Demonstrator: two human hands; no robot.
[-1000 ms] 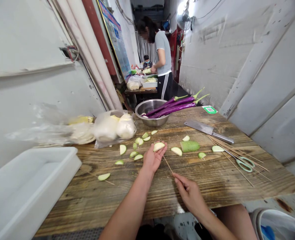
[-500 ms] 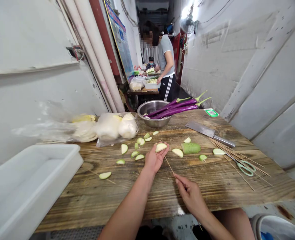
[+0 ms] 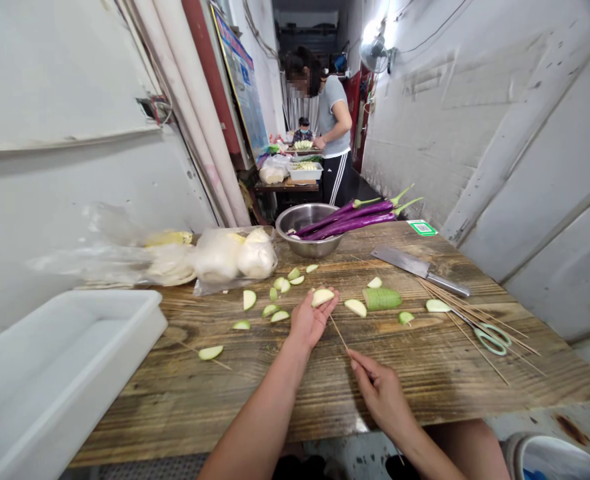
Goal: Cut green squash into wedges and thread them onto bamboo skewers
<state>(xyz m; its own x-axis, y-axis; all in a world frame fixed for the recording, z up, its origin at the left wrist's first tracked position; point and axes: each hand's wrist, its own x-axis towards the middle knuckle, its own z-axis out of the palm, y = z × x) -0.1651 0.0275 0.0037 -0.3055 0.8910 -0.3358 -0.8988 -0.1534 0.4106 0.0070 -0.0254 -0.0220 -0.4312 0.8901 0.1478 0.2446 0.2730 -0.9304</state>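
Palm up over the table, my left hand (image 3: 311, 321) holds a half-moon zucchini slice (image 3: 323, 297), pale inside with a green rim. My right hand (image 3: 379, 385) pinches a thin wooden skewer (image 3: 339, 333), which slants up toward my left fingers. Whether its tip touches the slice, I cannot tell. Several loose slices lie left of my left hand, among them one nearer slice (image 3: 211, 353). To the right, a sliced zucchini piece (image 3: 382, 299) sits beside another half-moon slice (image 3: 355, 307).
A cleaver (image 3: 409, 263), several skewers (image 3: 479, 327) and green-handled scissors (image 3: 495, 339) lie right. Behind stands a steel bowl (image 3: 311, 248) with purple eggplants (image 3: 355, 220). At left are a white tray (image 3: 69, 373) and bagged pale food (image 3: 235, 257). A co-worker (image 3: 335, 127) stands farther back.
My hands keep nearly the same pose around the slice and skewer. The view has shifted slightly. The co-worker's arm has moved between the back trays.
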